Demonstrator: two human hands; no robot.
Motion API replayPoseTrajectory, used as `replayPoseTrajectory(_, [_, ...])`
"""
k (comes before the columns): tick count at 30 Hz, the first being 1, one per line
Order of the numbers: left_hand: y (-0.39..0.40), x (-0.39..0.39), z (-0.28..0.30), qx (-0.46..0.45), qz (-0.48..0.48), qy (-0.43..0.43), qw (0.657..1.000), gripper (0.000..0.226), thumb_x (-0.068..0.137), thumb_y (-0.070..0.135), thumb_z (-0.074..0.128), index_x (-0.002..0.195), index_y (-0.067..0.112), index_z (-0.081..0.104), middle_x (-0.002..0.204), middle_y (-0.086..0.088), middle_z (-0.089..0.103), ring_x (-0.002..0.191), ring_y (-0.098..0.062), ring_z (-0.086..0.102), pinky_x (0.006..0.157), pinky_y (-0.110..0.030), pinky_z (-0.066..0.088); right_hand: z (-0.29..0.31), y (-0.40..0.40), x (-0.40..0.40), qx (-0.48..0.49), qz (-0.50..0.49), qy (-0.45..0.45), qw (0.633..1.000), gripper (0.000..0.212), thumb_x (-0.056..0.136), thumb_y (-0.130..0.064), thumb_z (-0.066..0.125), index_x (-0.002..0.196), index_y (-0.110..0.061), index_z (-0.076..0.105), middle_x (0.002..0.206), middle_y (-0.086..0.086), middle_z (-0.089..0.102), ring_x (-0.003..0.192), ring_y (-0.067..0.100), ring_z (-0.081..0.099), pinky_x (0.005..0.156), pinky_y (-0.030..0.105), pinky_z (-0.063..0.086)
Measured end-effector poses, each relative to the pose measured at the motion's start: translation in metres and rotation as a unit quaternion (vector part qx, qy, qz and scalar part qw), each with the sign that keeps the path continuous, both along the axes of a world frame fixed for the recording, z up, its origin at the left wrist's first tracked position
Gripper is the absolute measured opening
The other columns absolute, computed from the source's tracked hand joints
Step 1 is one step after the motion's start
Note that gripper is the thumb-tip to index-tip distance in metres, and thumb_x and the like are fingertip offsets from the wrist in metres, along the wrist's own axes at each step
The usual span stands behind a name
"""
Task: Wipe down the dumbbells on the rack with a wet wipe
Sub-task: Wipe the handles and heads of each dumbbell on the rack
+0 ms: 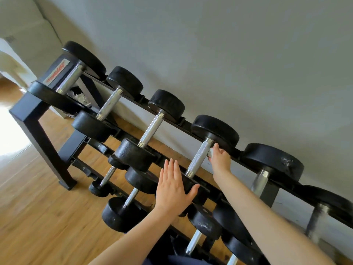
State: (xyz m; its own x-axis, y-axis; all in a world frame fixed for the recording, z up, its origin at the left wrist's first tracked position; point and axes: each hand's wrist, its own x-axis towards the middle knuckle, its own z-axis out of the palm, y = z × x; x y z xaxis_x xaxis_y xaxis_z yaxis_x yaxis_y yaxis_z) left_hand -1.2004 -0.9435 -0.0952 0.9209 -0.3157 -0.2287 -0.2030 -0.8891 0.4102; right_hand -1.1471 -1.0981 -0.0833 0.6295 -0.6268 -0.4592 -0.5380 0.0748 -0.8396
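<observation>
A black rack (32,115) holds rows of black-headed dumbbells with chrome handles. My right hand (220,158) grips a small white wet wipe (210,152) against the upper part of the chrome handle (198,159) of the fourth dumbbell in the top row. My left hand (172,185) lies flat, fingers straight, pressed on that dumbbell's near head (198,188), thumb spread to the right. Its far head (215,129) sits on the back rail.
Other top-row dumbbells (155,129) lie to the left and right (273,161). Lower rails carry smaller dumbbells (122,213). A grey wall (229,54) rises behind the rack. Wooden floor (38,217) spreads to the left, brightly lit at the far left.
</observation>
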Motion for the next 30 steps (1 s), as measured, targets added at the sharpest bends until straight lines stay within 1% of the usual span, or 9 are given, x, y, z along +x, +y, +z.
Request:
replayPoseTrajectory(3, [-0.001,0.000,0.000,0.004,0.001,0.002,1.000,0.094,0.092,0.069,0.031,0.154,0.010,-0.008,0.162,-0.009,-0.011,0.148,-0.022,-0.017,0.118,-0.035,-0.011,-0.007,0.001,0.002,0.004,-0.019,0.026,0.999,0.040,0.100,-0.034,0.041,0.115,-0.001,0.058,0.110,0.015,0.063,0.107,0.028,0.060,0.094,0.037,0.049])
replayPoseTrajectory(5, [-0.002,-0.001,0.000,0.006,0.001,0.003,1.000,0.094,0.093,0.068,0.032,0.154,0.009,-0.008,0.162,-0.009,-0.011,0.147,-0.022,-0.017,0.119,-0.035,-0.010,-0.012,0.000,0.000,0.010,-0.036,0.032,0.999,0.037,0.100,-0.031,0.043,0.113,0.000,0.059,0.104,0.014,0.063,0.103,0.027,0.061,0.090,0.036,0.050])
replayPoseTrajectory(9, [-0.002,-0.001,-0.001,0.008,0.003,-0.002,1.000,0.093,0.093,0.068,0.033,0.154,0.009,-0.007,0.162,-0.010,-0.010,0.138,-0.018,-0.027,0.118,-0.035,-0.011,-0.022,-0.003,-0.007,0.002,-0.033,0.060,0.998,0.027,0.100,-0.024,0.048,0.105,-0.001,0.060,0.091,0.008,0.061,0.095,0.022,0.064,0.057,0.014,0.046])
replayPoseTrajectory(13, [-0.002,0.000,-0.002,0.008,0.000,-0.004,1.000,0.093,0.093,0.067,0.034,0.154,0.010,-0.007,0.162,-0.009,-0.010,0.144,-0.019,-0.022,0.119,-0.034,-0.010,-0.021,0.003,-0.004,0.053,-0.048,0.039,0.997,0.035,0.100,-0.034,0.043,0.108,-0.004,0.059,0.104,0.014,0.063,0.103,0.027,0.062,0.085,0.032,0.050])
replayPoseTrajectory(15, [-0.002,0.000,-0.003,0.002,-0.003,-0.005,1.000,0.091,0.094,0.066,0.034,0.154,0.011,-0.005,0.163,-0.008,-0.009,0.144,-0.016,-0.021,0.118,-0.033,-0.012,-0.017,0.010,0.000,0.046,-0.018,0.035,0.998,0.041,0.100,-0.037,0.042,0.120,-0.003,0.055,0.113,0.014,0.061,0.108,0.027,0.059,0.084,0.031,0.047])
replayPoseTrajectory(19, [0.003,0.002,-0.005,-0.015,-0.013,-0.008,1.000,0.084,0.094,0.066,0.023,0.155,0.013,0.000,0.163,-0.006,-0.004,0.146,-0.014,-0.015,0.116,-0.029,-0.012,-0.023,0.016,0.003,0.012,0.000,0.020,1.000,0.045,0.099,-0.038,0.044,0.126,-0.003,0.051,0.124,0.016,0.058,0.113,0.028,0.057,0.082,0.028,0.045])
replayPoseTrajectory(24, [-0.004,0.005,-0.002,-0.025,0.010,-0.004,1.000,0.073,0.100,0.052,0.031,0.155,0.011,0.007,0.163,-0.006,0.004,0.150,-0.017,-0.007,0.117,-0.027,-0.006,-0.032,0.014,0.005,0.030,0.041,0.008,0.999,0.046,0.099,-0.038,0.044,0.133,-0.008,0.044,0.130,0.015,0.053,0.117,0.028,0.054,0.083,0.028,0.043])
replayPoseTrajectory(28, [-0.007,0.005,-0.004,-0.018,0.019,-0.009,1.000,0.071,0.100,0.049,0.034,0.154,0.009,0.011,0.163,-0.007,0.008,0.150,-0.019,-0.003,0.118,-0.029,-0.001,-0.030,0.007,0.010,0.087,-0.016,-0.015,0.996,0.045,0.099,-0.036,0.045,0.136,-0.011,0.043,0.133,0.011,0.051,0.119,0.026,0.052,0.084,0.028,0.043])
replayPoseTrajectory(30, [-0.008,0.005,-0.005,-0.015,0.017,-0.013,1.000,0.071,0.100,0.049,0.035,0.154,0.009,0.013,0.162,-0.007,0.010,0.150,-0.020,-0.001,0.117,-0.027,-0.002,-0.027,0.006,0.017,0.097,-0.061,-0.035,0.993,0.044,0.099,-0.033,0.046,0.134,-0.007,0.043,0.133,0.011,0.052,0.111,0.020,0.055,0.084,0.027,0.045])
